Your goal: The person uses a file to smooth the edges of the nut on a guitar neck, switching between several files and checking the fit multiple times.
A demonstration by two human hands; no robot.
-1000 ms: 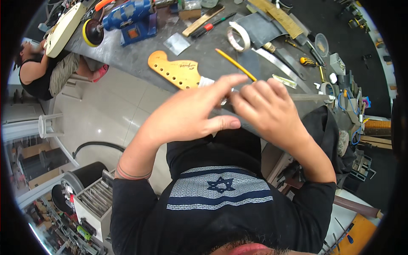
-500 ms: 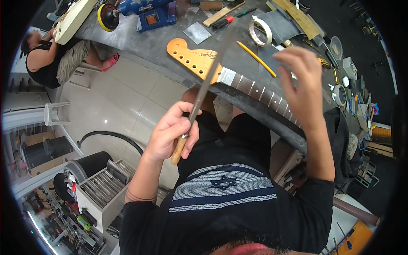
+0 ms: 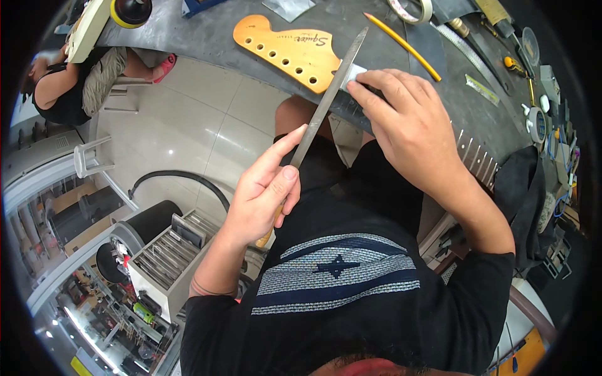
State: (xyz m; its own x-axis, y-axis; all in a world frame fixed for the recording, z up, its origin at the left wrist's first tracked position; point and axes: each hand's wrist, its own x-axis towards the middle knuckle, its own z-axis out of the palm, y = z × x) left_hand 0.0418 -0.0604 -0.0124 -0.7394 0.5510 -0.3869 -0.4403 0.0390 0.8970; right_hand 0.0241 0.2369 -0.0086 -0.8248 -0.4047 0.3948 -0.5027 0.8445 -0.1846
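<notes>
My left hand (image 3: 266, 191) grips a long metal file (image 3: 323, 106) low on its blade and at the wooden handle (image 3: 263, 237), fingers closed. The blade slants up across the guitar neck beside the pale tape (image 3: 352, 74), where the neck meets a wooden headstock (image 3: 279, 44) with several holes. My right hand (image 3: 407, 125) is curled over the neck, fingertips at the tape right beside the blade; its thumb is hidden. Part of the fretboard (image 3: 473, 153) shows to the right of that hand. A yellow pencil (image 3: 404, 47) lies just above it.
The dark workbench (image 3: 182, 41) holds a tape roll (image 3: 426, 12), blades and small tools on the right. A seated person (image 3: 94, 88) holds a pale board-like piece at left. A white stool (image 3: 88, 160), black hose (image 3: 169, 175) and drawer unit (image 3: 163, 269) stand below.
My left hand has moved up and right, bringing the file across the neck at the tape. My right hand has come down from mid-air onto the neck. The camera view has shifted.
</notes>
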